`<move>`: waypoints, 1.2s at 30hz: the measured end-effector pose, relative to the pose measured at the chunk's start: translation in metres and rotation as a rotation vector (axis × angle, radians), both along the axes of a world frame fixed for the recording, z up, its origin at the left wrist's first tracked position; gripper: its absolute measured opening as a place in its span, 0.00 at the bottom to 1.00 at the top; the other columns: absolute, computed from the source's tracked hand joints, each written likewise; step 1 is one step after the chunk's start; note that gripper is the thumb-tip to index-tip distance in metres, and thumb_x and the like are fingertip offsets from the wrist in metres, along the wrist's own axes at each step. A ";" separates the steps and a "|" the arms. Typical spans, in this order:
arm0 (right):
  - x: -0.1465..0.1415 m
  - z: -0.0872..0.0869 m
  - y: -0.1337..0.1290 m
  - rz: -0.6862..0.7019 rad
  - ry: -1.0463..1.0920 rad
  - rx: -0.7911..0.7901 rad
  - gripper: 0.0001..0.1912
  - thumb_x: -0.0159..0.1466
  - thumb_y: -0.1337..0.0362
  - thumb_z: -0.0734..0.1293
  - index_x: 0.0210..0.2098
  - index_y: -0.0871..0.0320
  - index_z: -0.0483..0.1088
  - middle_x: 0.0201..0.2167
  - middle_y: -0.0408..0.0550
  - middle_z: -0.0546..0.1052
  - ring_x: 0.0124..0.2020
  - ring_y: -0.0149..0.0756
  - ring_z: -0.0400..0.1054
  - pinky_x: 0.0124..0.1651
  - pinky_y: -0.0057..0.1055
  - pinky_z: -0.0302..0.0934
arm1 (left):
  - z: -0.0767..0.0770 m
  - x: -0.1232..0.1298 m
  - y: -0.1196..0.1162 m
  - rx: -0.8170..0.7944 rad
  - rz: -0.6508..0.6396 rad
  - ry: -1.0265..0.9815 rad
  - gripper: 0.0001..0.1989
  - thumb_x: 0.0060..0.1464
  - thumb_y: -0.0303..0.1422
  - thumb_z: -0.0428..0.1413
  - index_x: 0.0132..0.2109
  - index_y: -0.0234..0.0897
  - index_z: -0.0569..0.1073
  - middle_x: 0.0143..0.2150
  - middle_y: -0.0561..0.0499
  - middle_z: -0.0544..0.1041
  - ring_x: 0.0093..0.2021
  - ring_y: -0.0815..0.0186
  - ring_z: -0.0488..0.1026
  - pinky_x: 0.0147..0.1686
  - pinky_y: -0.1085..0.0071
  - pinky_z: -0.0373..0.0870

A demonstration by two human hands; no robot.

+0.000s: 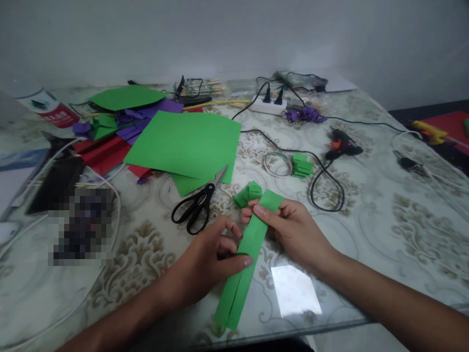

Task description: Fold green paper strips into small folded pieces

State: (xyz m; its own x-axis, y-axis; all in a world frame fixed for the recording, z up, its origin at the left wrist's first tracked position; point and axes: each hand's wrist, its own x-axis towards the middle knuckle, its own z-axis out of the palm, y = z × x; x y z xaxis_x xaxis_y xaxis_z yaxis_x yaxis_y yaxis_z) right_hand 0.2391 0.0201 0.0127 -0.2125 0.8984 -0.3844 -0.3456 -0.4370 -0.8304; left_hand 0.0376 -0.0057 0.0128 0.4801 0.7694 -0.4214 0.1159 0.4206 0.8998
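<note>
A long folded green paper strip (252, 237) slants between my hands near the table's front edge, with a lengthwise seam along its lower half. My right hand (293, 230) pinches the upper end, thumb on top and fingers beneath. Lower down, my left hand (220, 259) has its thumb pressed on the strip's face and its fingers curled at the left edge. A small folded green paper piece (249, 194) lies just beyond the strip's top. Black-handled scissors (200, 203) rest to the left, partly open, tips on green paper sheets (186, 142).
A tape roll (277, 164) and folded green strips (302, 165) lie ahead. Right of them is a glue gun (343, 144) with a looping black cord. A white power strip (268, 105) stands at the back. Red paper (104, 152), purple paper and a bottle (47, 105) are at left.
</note>
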 end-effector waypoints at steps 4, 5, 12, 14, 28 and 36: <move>0.002 -0.002 0.002 -0.006 -0.010 0.033 0.11 0.60 0.56 0.80 0.38 0.53 0.84 0.33 0.46 0.86 0.37 0.39 0.83 0.43 0.33 0.78 | 0.006 0.001 0.003 0.037 -0.064 0.063 0.10 0.57 0.33 0.63 0.43 0.39 0.71 0.23 0.60 0.68 0.23 0.71 0.61 0.24 0.76 0.54; 0.003 -0.002 0.002 -0.011 -0.018 0.043 0.11 0.60 0.56 0.80 0.38 0.53 0.84 0.33 0.46 0.86 0.37 0.39 0.83 0.43 0.34 0.78 | 0.007 0.001 0.003 0.051 -0.078 0.076 0.08 0.58 0.33 0.63 0.41 0.38 0.72 0.22 0.60 0.66 0.23 0.72 0.60 0.23 0.75 0.52; 0.006 0.001 0.010 -0.046 -0.139 0.150 0.13 0.59 0.54 0.80 0.38 0.55 0.83 0.33 0.47 0.86 0.36 0.39 0.81 0.42 0.33 0.76 | 0.005 0.000 0.001 0.056 -0.087 0.071 0.10 0.58 0.32 0.62 0.44 0.39 0.69 0.23 0.62 0.65 0.24 0.72 0.58 0.23 0.76 0.53; 0.007 0.001 0.011 -0.037 -0.186 0.171 0.13 0.59 0.53 0.80 0.37 0.56 0.84 0.32 0.48 0.86 0.34 0.38 0.80 0.39 0.32 0.75 | 0.002 -0.001 0.001 0.050 -0.075 0.059 0.13 0.59 0.32 0.62 0.48 0.40 0.67 0.24 0.63 0.66 0.24 0.72 0.59 0.24 0.76 0.54; 0.008 -0.002 0.013 0.039 -0.078 0.025 0.14 0.57 0.54 0.81 0.35 0.57 0.83 0.34 0.50 0.87 0.34 0.38 0.82 0.42 0.33 0.77 | 0.007 -0.001 0.002 0.042 -0.151 0.095 0.08 0.57 0.31 0.61 0.41 0.39 0.69 0.23 0.62 0.64 0.24 0.71 0.60 0.24 0.75 0.52; 0.007 0.001 0.010 0.056 -0.019 0.026 0.13 0.59 0.54 0.80 0.36 0.56 0.84 0.32 0.46 0.85 0.35 0.36 0.80 0.43 0.31 0.75 | 0.005 -0.003 0.002 0.088 -0.200 0.115 0.08 0.62 0.34 0.59 0.36 0.38 0.69 0.27 0.58 0.65 0.28 0.69 0.61 0.28 0.73 0.56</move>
